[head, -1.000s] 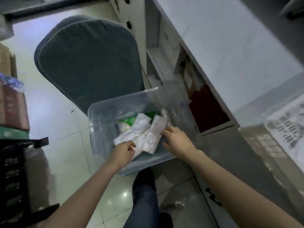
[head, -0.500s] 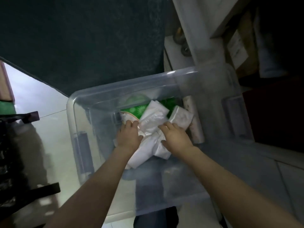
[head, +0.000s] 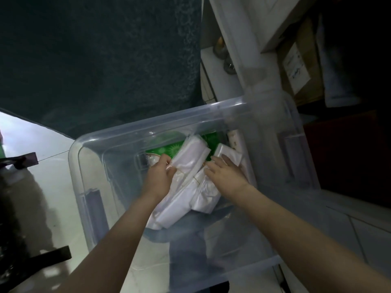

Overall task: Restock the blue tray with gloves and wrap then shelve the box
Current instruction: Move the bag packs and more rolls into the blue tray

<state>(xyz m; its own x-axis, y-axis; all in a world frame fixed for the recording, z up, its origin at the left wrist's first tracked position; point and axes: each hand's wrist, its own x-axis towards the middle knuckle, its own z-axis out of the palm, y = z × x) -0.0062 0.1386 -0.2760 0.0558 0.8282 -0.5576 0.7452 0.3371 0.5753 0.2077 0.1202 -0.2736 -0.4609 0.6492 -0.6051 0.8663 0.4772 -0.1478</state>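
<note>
While the left hand point(head: 160, 176) pinches a white packet point(head: 190, 157), the right hand's point(head: 226, 176) grip stays unclear.

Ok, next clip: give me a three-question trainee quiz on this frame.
1. True or false: both hands are inside the clear bin.
2. Which hand grips the white packet? A) left B) right C) neither
3. Fill in: the pack under the white packets is coloured ____.

Key:
1. True. The left hand and the right hand are both in it.
2. A. The left hand pinches its edge; the right hand lies flat on another packet.
3. Green, the green pack.
</note>
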